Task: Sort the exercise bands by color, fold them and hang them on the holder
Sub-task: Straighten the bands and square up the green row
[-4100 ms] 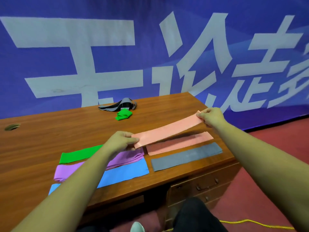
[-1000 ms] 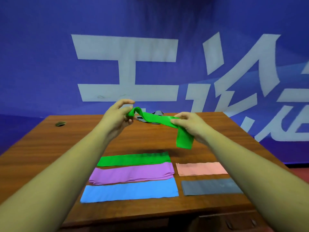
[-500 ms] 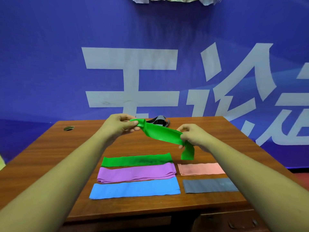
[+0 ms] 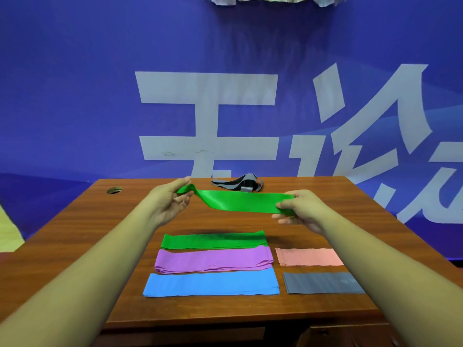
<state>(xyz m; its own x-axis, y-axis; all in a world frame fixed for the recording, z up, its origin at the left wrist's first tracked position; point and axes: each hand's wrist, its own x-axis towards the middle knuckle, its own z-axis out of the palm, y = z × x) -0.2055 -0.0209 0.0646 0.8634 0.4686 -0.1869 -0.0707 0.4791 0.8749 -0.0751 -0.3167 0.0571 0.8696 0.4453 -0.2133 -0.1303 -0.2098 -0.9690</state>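
Green band (image 4: 240, 204) held flat above the counter (image 4: 100, 221), left hand (image 4: 170, 204) pinched one end, right hand (image 4: 303, 209) gripped the other

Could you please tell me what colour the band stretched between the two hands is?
The band is bright green; the head view shows it.

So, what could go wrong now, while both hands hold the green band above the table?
1. The left hand pinches only the tip of the held green band. Its grip looks light, so that end may slip free and drop while the right hand holds the other end.
2. Laid down carelessly, it could land skewed on the flat green band or overlap the purple band, mixing colours.
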